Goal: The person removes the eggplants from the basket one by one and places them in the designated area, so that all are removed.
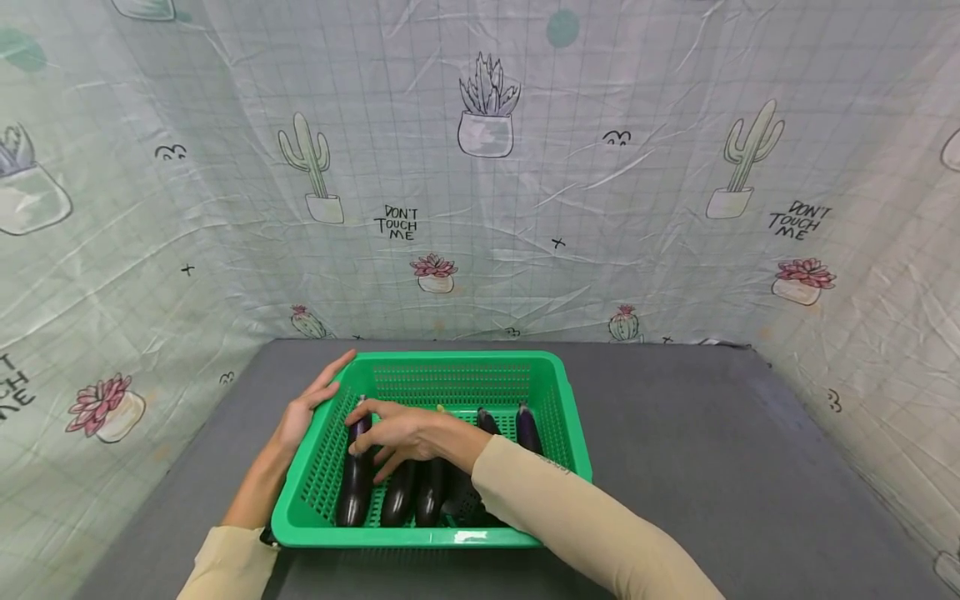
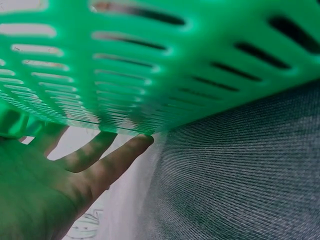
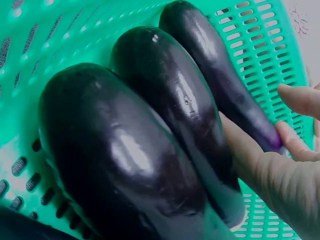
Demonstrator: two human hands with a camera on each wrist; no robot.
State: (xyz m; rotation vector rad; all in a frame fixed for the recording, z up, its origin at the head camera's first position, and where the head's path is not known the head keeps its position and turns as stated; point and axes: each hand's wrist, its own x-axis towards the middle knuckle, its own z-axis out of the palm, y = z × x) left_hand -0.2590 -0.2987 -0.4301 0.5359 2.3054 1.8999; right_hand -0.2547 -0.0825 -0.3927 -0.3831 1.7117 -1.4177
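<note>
A green slotted plastic basket holds several dark purple eggplants. My left hand lies along the outside of its left wall; in the left wrist view the extended fingers touch the slotted wall. Over the leftmost eggplant reaches my right hand, fingers spread around its upper part. The right wrist view shows that eggplant near the basket wall, with the thumb between it and a neighbouring eggplant. One fingertip is near its stem end; whether it touches is unclear.
The basket stands on a grey tabletop. A plant-printed curtain surrounds the table at the back and sides. Other eggplants lie at the basket's right, partly hidden by my right forearm.
</note>
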